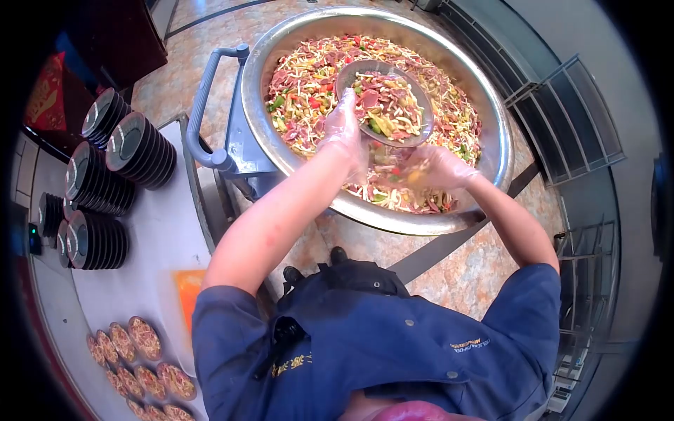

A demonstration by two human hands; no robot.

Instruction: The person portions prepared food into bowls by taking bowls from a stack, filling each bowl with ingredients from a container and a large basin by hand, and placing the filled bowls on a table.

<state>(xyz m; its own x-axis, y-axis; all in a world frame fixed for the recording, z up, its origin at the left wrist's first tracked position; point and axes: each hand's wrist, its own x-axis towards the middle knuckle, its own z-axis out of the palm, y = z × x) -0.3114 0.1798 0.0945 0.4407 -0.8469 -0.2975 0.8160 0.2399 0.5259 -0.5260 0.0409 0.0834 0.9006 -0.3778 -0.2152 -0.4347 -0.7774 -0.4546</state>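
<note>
My left hand (342,135), in a clear plastic glove, grips the rim of a dark round dish (422,95). The dish is tilted and holds a portion of mixed food (385,105) with pale strips, reddish meat slices and green pepper. Below it is a wide steel basin (379,223), heaped with the same meat and vegetable mix (309,91). My right hand (442,168), gloved too, is low over the basin just beneath the dish. Motion smears its fingers, and blurred food bits show at them.
Stacks of dark dishes (144,151) stand on a white table (158,238) at the left. Filled dishes (145,338) sit in rows nearer me, beside an orange sheet (188,291). A blue-grey cart handle (202,105) rises by the basin. Metal racks (572,123) line the right.
</note>
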